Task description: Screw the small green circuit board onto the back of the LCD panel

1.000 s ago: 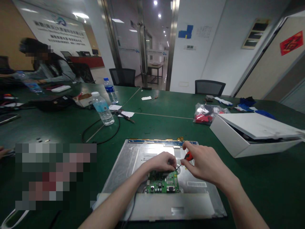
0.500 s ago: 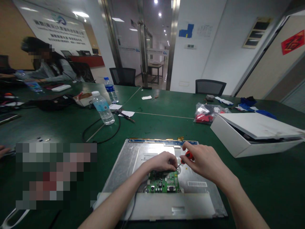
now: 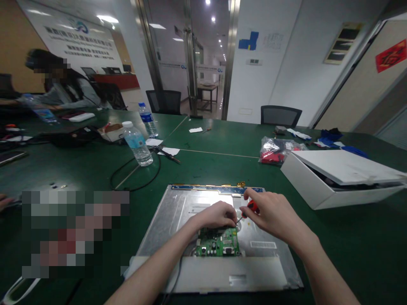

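Note:
My right hand is closed around a red-handled screwdriver. Its thin shaft slants down and left to the upper right corner of a green circuit board. At that same corner rests my left hand, fingers curled and pinched close to the screwdriver tip. Whatever sits between those fingertips is hidden. The board lies on the metal back of a flat display panel, which has a blue strip board along its far edge. A dark cable runs from the board's left side under my left forearm.
A white box with its lid ajar stands on the right, near a plastic bag of red items. Water bottles, a soldering iron and its looped cord are further left. Another person sits at the far left.

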Tool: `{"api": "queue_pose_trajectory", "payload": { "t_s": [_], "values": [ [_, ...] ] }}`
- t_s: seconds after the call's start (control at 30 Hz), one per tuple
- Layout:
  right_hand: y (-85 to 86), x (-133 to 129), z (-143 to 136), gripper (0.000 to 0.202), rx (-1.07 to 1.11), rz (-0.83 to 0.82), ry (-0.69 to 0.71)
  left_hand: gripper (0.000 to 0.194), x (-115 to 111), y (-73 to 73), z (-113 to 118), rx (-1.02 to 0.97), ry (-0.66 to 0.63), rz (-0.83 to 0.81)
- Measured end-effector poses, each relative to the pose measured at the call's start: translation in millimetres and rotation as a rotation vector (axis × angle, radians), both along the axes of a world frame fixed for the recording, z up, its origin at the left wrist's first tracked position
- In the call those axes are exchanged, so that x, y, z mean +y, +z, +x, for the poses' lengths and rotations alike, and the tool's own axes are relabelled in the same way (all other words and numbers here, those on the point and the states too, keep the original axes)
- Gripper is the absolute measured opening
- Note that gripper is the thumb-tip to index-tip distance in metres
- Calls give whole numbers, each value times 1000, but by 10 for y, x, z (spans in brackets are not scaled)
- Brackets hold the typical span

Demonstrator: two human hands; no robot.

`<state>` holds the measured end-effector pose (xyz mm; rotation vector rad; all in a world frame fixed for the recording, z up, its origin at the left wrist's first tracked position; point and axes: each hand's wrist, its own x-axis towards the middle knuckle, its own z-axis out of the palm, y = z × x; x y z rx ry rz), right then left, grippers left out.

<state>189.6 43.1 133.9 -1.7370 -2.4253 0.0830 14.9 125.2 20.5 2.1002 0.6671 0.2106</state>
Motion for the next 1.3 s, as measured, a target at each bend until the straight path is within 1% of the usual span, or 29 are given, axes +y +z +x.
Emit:
{"api": "queue_pose_trajectory", "payload": {
  "t_s": [0.2,0.27,0.5,0.67,0.83,1.03,1.3],
  "values": [
    [33,-54,43,16,123,-23,99,6,-4,0,-8,-10,13,-22],
    [27,-54,37,16,133,-19,109,5,-6,1,-8,-14,18,-29],
    [-26,14,0,14,17,43,34,8,7,-15,-9,-6,14,-45],
    [-3,-5,22,14,62,22,84,8,6,-25,-14,-10,23,-50],
    [-15,14,3,10,31,32,36,8,9,-40,-15,-4,26,-47],
    [-53,47,10,12,-4,63,13,9,13,-33,-16,-4,12,-22],
    [-3,43,52,14,-10,77,-6,8,14,-39,-13,-17,19,-24]
  ]
}}
